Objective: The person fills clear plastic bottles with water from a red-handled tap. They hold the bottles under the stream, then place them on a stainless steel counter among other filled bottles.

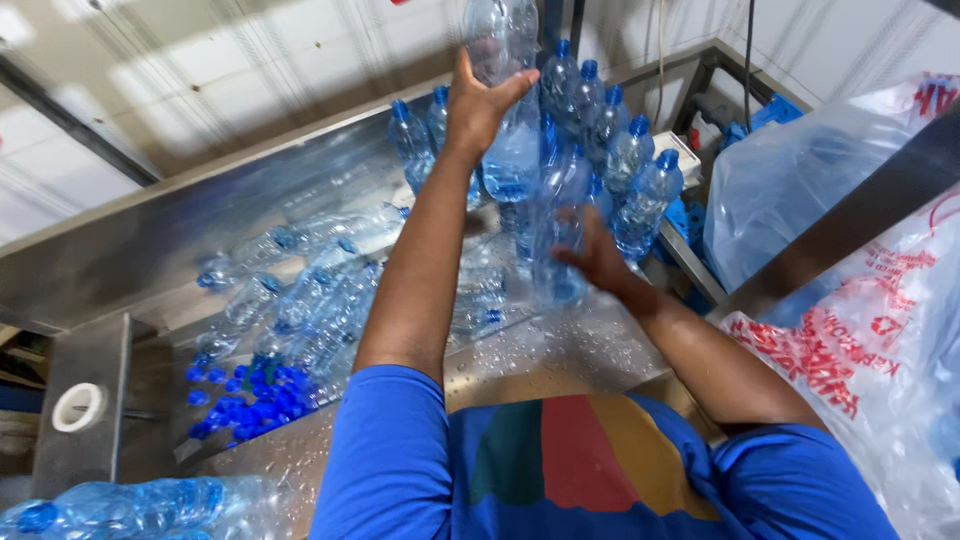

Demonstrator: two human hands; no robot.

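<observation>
My left hand (482,103) is raised high and grips a clear empty plastic bottle (500,35) from below; the bottle has no cap that I can see. Lower and to the right, my right hand (597,258) is closed around another clear bottle (558,225) that stands on the wet steel table (560,355). Both hands work just in front of a cluster of upright filled bottles with blue caps (615,145). My blue sleeves and multicoloured shirt fill the bottom of the view.
Several capped bottles (310,290) lie on their sides on the left of the table. A pile of loose blue caps (250,400) sits below them. Large clear plastic bags with red print (870,350) crowd the right. More bottles (120,505) lie at bottom left.
</observation>
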